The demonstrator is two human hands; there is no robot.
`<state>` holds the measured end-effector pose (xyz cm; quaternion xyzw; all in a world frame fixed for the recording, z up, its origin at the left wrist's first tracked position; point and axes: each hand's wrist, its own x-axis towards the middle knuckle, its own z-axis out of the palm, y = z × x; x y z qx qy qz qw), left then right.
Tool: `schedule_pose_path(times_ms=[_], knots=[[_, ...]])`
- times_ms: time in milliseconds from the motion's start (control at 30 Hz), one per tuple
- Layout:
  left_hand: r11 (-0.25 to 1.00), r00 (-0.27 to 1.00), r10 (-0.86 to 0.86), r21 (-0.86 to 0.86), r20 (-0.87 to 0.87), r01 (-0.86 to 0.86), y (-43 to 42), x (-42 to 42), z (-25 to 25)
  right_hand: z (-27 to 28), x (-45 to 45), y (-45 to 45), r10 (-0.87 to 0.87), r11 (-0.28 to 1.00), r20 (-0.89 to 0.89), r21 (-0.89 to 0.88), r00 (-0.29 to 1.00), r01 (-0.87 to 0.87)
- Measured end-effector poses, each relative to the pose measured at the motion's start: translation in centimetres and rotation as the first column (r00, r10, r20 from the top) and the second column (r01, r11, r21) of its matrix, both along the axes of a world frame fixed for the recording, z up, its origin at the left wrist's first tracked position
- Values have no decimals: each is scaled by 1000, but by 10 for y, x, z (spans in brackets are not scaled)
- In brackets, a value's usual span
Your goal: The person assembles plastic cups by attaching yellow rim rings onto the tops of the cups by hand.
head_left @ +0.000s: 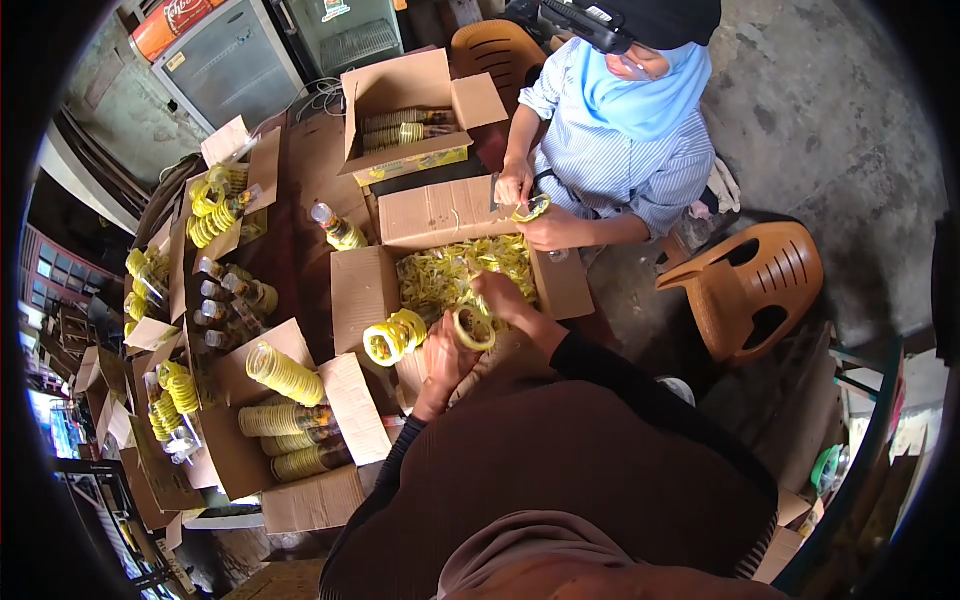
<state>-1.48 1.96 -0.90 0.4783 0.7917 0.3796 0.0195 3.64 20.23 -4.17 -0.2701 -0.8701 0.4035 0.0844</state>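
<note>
My left hand [447, 358] is wrapped round a yellow-rimmed cup [474, 329], its round opening facing up. Just above and to the right, my right hand [499, 297] has its fingers pressed together over the box; what they hold, if anything, is too small to make out. Beneath both hands is an open cardboard box [362, 290] filled with yellow strips [440, 272]. A stack of yellow-rimmed cups [396, 338] lies left of my left hand. Across the box, another person's hands [545, 230] hold a similar yellow-rimmed piece [532, 208].
Open boxes with stacked cups stand at the lower left [345, 400] and top [400, 90]. A tall cup stack [285, 374] leans on the lower-left box. An orange chair [745, 290] is at the right. Another person [620, 130] sits opposite.
</note>
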Motion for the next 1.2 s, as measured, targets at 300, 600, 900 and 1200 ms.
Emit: schedule_pose_path(times_ms=[300,600,900,1200], knots=[[986,974,-123,134,190,98,0,-5,27,-8,53,26,-118,989,-185,-109,976,99],[981,984,-159,122,83,148,14,-9,15,-19,58,0,134,957,-338,289,932,-33],[983,979,-173,83,103,165,11,-6,12,-4,59,-1,-29,950,-218,298,975,95],[996,962,-86,5,259,88,13,4,11,-23,70,1,21,930,-157,366,987,38]])
